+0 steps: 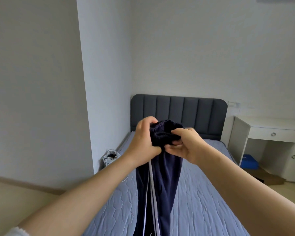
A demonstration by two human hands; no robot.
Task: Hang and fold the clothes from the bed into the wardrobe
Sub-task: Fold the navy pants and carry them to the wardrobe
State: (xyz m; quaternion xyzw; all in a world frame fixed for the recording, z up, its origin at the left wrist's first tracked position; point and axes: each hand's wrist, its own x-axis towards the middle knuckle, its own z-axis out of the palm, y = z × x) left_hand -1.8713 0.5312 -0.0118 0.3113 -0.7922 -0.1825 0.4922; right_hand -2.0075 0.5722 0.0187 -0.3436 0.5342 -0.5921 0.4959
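Observation:
Dark navy track trousers [160,184] with white side stripes hang upright in front of me, over the bed [203,193]. My left hand [143,142] grips the bunched elastic waistband from the left side. From the right, my right hand [184,143] pinches that waistband, fingers curled into the fabric. The legs drop straight down toward the blue quilted mattress and run out of the bottom of the view. No wardrobe is visible.
A grey padded headboard [179,113] stands against the far wall. A white desk with drawers [271,132] is at the right, a blue box [249,161] under it. A grey bag [110,157] sits on the floor left of the bed by the wall corner.

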